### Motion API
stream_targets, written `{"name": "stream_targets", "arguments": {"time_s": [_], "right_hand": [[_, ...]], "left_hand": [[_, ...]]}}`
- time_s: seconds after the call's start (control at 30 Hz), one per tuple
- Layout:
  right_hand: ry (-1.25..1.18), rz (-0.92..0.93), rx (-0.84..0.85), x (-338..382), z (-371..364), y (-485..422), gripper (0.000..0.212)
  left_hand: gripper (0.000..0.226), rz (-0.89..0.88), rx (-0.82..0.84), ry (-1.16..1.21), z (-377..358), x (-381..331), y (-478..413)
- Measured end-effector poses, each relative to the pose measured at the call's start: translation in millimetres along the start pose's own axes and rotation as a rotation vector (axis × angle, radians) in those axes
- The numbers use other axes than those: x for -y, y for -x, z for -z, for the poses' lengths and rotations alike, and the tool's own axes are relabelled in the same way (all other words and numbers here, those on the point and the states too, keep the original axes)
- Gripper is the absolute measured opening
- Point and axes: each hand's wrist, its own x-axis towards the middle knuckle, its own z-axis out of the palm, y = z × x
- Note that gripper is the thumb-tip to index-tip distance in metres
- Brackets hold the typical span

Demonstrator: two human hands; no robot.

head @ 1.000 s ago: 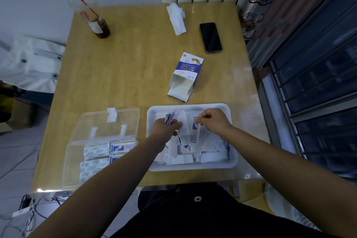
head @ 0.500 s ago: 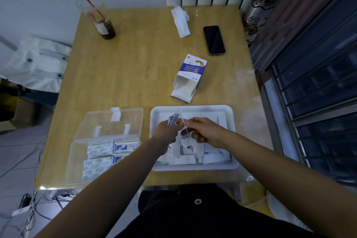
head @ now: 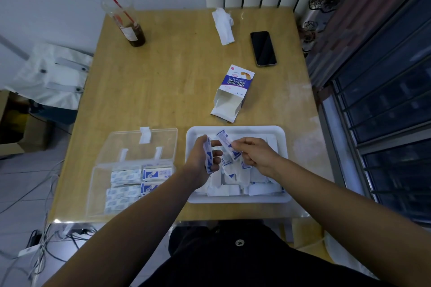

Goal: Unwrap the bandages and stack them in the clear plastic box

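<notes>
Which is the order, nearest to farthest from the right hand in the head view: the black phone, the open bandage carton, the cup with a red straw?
From the right hand:
1. open bandage carton, just beyond the white tray
2. black phone, farther back on the right
3. cup, far left corner

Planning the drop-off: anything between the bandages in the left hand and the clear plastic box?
Nothing visible. The left hand holds blue-and-white bandages beside the open clear plastic box; only the white tray rim lies between.
</notes>
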Motion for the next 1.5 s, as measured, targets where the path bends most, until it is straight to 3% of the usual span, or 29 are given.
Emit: {"name": "stream_targets", "arguments": {"time_s": [0.13,0.33,0.5,0.67,0.77,0.87,1.03,1.1,1.23,1.4,1.5], "right_hand": [[-0.018,-0.011,0.057,3,-5,5,0.005],[0.037,-0.014,0.058,5,-25,10,0.016],[0.117,0.018,0.025,7,-35,9,0.013],[0.210,-0.013,0.151,4,-37,10,0.026],[0.246,-0.007,0.260,5,-39,13,0.007],[0.297,0.043,0.231,11,-37,15,0.005],[0.401,0.103,0.230,19,-36,16,0.007],[0.507,0.154,0.203,20,-39,16,0.007],[0.587,0.195,0.172,20,-48,17,0.012],[0.447,0.216,0.155,19,-57,19,0.028],[0.514,0.307,0.083,15,-63,16,0.028]], "left_hand": [[0.051,-0.017,-0.003,-0.001,-1,2,3],[0.064,-0.048,0.154,-0.004,0,3,7],[0.032,-0.155,0.150,-0.115,-2,7,7],[0.030,-0.223,0.092,-0.177,0,5,10],[0.025,-0.236,0.097,-0.195,4,4,11],[0.016,-0.303,-0.001,-0.239,12,0,12],[0.015,-0.537,-0.096,-0.527,25,-7,16],[0.014,-0.526,-0.114,-0.610,26,-8,16],[0.032,-0.486,-0.100,-0.771,27,-11,20],[0.028,-0.542,-0.133,-0.853,33,-13,25],[0.034,-0.569,-0.085,-0.881,41,-16,27]]}}
